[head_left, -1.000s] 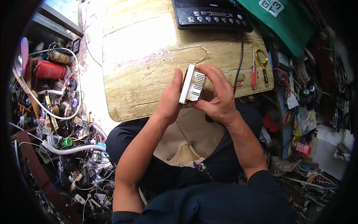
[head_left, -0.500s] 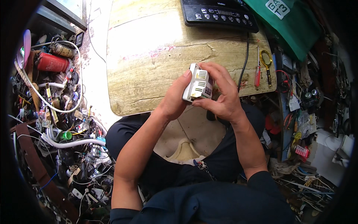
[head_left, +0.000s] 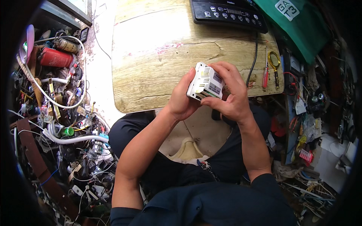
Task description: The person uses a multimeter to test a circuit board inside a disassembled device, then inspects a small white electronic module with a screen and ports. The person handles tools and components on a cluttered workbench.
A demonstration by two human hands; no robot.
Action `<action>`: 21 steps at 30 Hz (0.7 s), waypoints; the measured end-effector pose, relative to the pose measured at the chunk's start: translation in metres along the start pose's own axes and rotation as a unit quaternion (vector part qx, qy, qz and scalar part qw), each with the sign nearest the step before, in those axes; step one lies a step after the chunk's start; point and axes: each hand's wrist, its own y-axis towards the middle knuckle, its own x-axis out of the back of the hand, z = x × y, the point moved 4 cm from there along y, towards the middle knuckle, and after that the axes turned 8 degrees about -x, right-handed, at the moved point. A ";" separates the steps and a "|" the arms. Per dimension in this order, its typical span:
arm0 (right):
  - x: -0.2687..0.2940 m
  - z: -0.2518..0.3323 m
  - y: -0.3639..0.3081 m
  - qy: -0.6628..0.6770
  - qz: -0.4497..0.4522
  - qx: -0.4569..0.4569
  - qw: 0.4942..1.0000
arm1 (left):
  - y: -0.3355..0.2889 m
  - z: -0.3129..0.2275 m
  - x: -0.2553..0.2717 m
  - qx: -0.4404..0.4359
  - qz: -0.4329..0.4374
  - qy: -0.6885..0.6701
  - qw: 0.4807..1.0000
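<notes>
Both hands hold a small white vented plastic box (head_left: 205, 83) with a flat flange and grey labels, tilted above the near edge of the wooden table. My left hand (head_left: 182, 94) grips its flange side, the thumb lying along the edge. On the other side my right hand (head_left: 234, 92) curls its fingers over the far end and presses its thumb at the near lower corner. A greenish strip shows in an opening beside that thumb. The face of the box turned away from me is hidden.
On the table (head_left: 151, 81) stands a black induction cooker (head_left: 230, 17) with its cord (head_left: 252, 60). A red-handled screwdriver (head_left: 265, 73) and a magnifying glass (head_left: 275, 64) lie at the right edge, below a green bag (head_left: 301, 30). Cluttered parts and a red cylinder (head_left: 55, 57) fill the left.
The box has turned in my hands, so its labelled side now shows more. The view has shifted slightly, moving the table a little to the right in the picture.
</notes>
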 end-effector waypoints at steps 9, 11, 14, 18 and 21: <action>0.000 -0.002 -0.001 0.013 -0.002 0.024 1.000 | -0.001 -0.006 -0.007 -0.006 0.011 -0.054 0.998; -0.001 -0.001 -0.002 0.015 -0.008 0.023 1.000 | -0.001 -0.008 -0.008 -0.009 0.026 -0.060 0.998; -0.001 0.003 -0.004 0.021 -0.019 0.013 1.000 | -0.002 -0.010 -0.011 -0.012 0.033 -0.079 0.996; 0.001 0.004 -0.002 0.010 -0.017 0.042 0.999 | -0.003 -0.012 -0.016 -0.011 0.052 -0.112 0.992; 0.002 0.006 -0.001 -0.001 0.001 0.058 0.998 | -0.004 -0.011 -0.012 -0.004 0.061 -0.123 0.991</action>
